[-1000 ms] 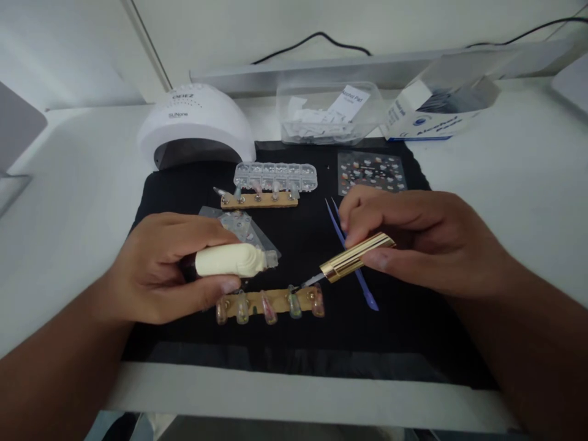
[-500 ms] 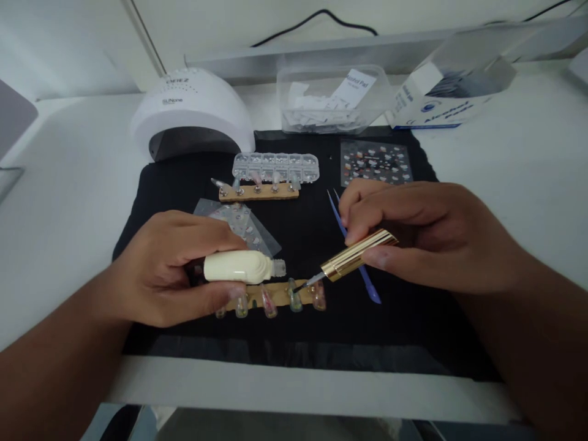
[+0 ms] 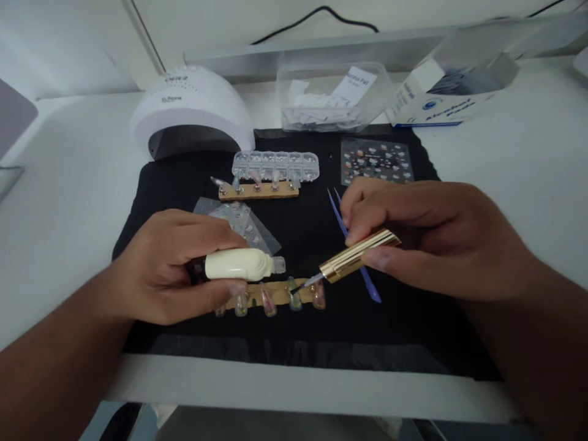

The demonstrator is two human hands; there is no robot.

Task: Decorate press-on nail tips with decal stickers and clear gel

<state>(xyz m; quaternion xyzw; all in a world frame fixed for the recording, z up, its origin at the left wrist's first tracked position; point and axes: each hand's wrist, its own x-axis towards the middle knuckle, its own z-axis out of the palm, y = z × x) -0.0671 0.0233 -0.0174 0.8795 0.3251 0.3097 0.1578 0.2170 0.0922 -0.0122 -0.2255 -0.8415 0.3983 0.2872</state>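
Note:
My left hand (image 3: 169,269) grips a small cream bottle (image 3: 239,264) lying sideways, its clear neck pointing right. My right hand (image 3: 427,236) pinches a gold-capped brush (image 3: 356,257), whose thin dark tip touches a false nail on the near wooden strip (image 3: 280,295). That strip carries several coloured nail tips and lies on the black mat (image 3: 312,233) just under both hands; its left end is hidden by my left thumb.
A second wooden strip of nail tips (image 3: 258,190) and a clear compartment box (image 3: 274,164) lie farther back. Blue tweezers (image 3: 351,245) lie under my right hand. A sticker sheet (image 3: 375,162), white nail lamp (image 3: 190,113), clear tub (image 3: 331,98) and white carton (image 3: 441,92) stand behind.
The bottle in my left hand slid slightly right over the strip's left end. The brush tip has stayed at the same nail, moving only slightly.

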